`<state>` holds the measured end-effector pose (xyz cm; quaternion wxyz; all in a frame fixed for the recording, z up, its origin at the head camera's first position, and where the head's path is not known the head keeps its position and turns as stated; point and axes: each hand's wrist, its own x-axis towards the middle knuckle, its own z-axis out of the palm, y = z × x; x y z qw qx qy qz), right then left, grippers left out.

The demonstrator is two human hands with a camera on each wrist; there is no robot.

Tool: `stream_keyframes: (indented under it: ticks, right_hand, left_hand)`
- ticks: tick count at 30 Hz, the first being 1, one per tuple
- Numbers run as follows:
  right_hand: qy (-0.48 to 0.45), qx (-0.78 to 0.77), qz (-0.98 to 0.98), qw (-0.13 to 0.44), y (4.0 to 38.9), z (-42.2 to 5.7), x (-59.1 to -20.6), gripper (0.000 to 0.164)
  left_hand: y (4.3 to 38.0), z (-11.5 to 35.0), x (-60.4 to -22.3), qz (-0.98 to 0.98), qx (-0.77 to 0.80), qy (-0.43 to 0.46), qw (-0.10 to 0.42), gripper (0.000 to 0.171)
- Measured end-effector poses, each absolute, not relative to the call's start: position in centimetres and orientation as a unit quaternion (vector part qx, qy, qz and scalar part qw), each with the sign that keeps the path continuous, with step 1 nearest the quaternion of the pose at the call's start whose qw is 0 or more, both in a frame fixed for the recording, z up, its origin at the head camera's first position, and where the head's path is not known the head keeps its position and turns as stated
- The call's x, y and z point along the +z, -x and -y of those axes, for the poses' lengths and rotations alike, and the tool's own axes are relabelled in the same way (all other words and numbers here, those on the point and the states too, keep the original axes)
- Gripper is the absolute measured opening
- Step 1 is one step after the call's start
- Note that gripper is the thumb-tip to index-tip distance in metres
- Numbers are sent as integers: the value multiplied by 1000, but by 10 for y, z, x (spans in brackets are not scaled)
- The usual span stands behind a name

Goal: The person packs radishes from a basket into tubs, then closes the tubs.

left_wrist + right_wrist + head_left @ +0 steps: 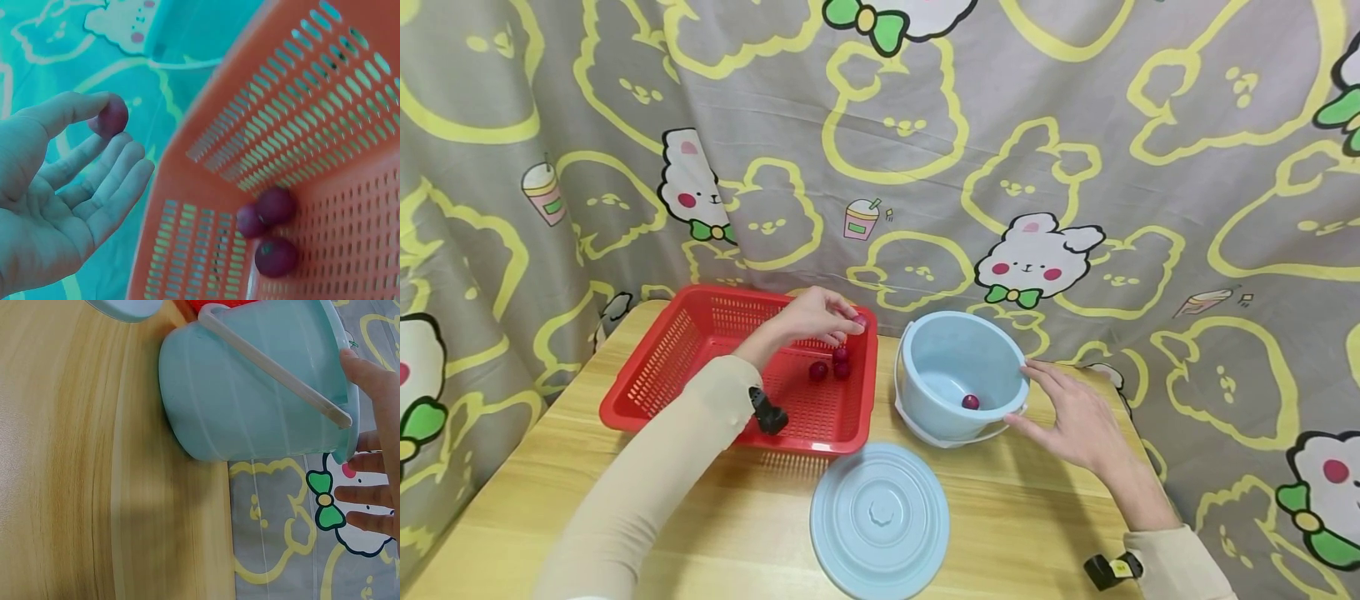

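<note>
Between thumb and fingertips my left hand [812, 321] pinches a small round dark-red fruit [111, 117], raised over the far right corner of the red basket [842, 447]. Below it, several similar fruits [277, 256] lie together on the basket floor. To the right stands a light blue bucket [958, 350], upright, with one dark-red fruit [971, 402] visible inside. My right hand [1071, 417] touches the bucket's right rim with its thumb and fingertips, its fingers spread and mostly straight.
A round light blue lid [880, 508] lies flat on the wooden table [1015, 525], in front of the basket and bucket. The bucket's pale handle [275, 370] hangs down outside. A patterned curtain [910, 100] hangs right behind the table.
</note>
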<state>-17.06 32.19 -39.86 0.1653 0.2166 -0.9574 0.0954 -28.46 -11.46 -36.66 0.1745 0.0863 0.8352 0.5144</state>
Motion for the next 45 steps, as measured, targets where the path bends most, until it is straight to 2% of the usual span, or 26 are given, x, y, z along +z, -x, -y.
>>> stream_keyframes:
  ticks: [14, 30, 45]
  right_hand:
    - [-221, 93, 956, 169, 171, -321, -397, 77]
    - [-212, 92, 959, 164, 170, -321, -397, 77]
    - [-206, 98, 961, 155, 168, -319, -396, 78]
  left_hand:
    - [268, 66, -345, -818, 532, -139, 170, 34]
    - [264, 16, -341, -797, 547, -170, 194, 32]
    - [266, -10, -346, -817, 506, -179, 211, 32]
